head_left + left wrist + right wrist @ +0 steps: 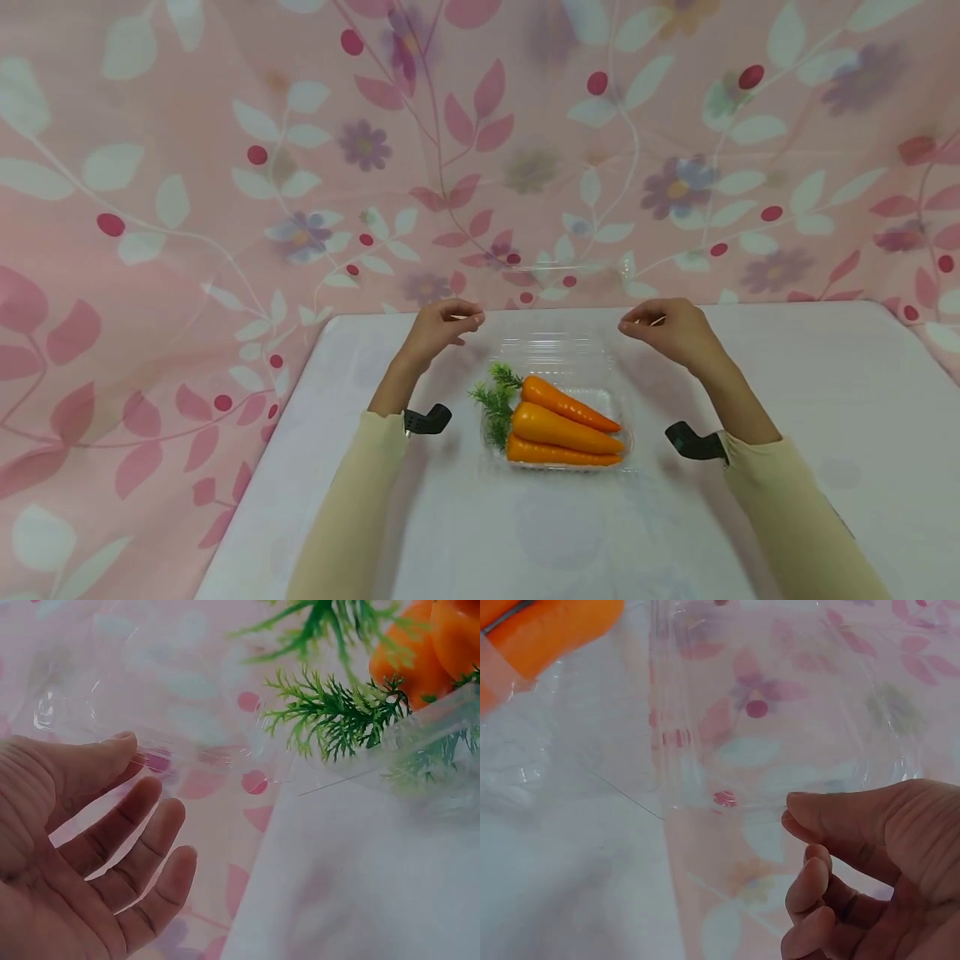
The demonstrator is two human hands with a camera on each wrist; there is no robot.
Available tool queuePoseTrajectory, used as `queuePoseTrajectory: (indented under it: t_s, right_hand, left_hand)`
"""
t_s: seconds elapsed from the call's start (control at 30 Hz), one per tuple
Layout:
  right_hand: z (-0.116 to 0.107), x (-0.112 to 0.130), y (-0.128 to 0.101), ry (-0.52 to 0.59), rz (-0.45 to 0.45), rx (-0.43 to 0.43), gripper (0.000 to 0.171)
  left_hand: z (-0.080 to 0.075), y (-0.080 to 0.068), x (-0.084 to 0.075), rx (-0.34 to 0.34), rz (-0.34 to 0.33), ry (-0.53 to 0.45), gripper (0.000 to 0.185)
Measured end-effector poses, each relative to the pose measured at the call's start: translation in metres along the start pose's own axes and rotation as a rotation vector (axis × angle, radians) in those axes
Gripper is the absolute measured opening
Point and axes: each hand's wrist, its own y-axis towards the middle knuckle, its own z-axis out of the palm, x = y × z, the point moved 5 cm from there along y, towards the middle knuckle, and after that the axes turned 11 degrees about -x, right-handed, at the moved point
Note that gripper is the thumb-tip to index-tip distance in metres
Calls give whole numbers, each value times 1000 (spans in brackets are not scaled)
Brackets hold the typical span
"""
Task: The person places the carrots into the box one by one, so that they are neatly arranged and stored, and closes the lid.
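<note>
A clear plastic clamshell box (627, 417) stands on the table with its transparent lid (555, 342) raised at the back. Several orange carrots (566, 427) with green leafy tops (495, 408) lie inside, tips pointing right. My left hand (444, 327) pinches the lid's left edge between thumb and index finger; its other fingers are spread loosely in the left wrist view. On the opposite side my right hand (671, 329) pinches the lid's right edge, seen in the right wrist view with the thumb over the rim (769, 806).
A white cloth covers the table (787, 375), whose far edge lies just behind my hands. Behind it hangs a pink floral curtain (480, 150). Black wrist mounts (696, 442) sit at both cuffs.
</note>
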Motion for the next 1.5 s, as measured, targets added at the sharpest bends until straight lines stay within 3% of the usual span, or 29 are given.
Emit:
queuePoseTrajectory:
  t_s: [0.23, 0.5, 0.63, 0.83, 1.1, 1.3, 1.5]
  right_hand:
    - [-10, 10, -13, -46, -83, 22, 29]
    - [-17, 21, -31, -105, -187, 27, 15]
    - [-20, 25, -40, -124, -220, 31, 18]
    - [-24, 30, -53, -165, -255, 33, 27]
    - [-25, 38, -72, -234, -293, 82, 25]
    - [-25, 42, -85, -291, -309, 104, 27]
    - [-20, 39, -97, -319, -335, 133, 32]
  left_hand:
    - [-7, -20, -22, 34, 254, 249, 12]
    - [-8, -43, -35, 43, 430, 359, 4]
    - [-10, -54, -40, 29, 525, 390, 5]
    - [-14, -71, -45, 23, 617, 397, 11]
    - [-15, -94, -51, 8, 751, 415, 21]
    - [-16, -109, -47, 18, 779, 469, 25]
    - [-15, -123, -39, 47, 764, 511, 27]
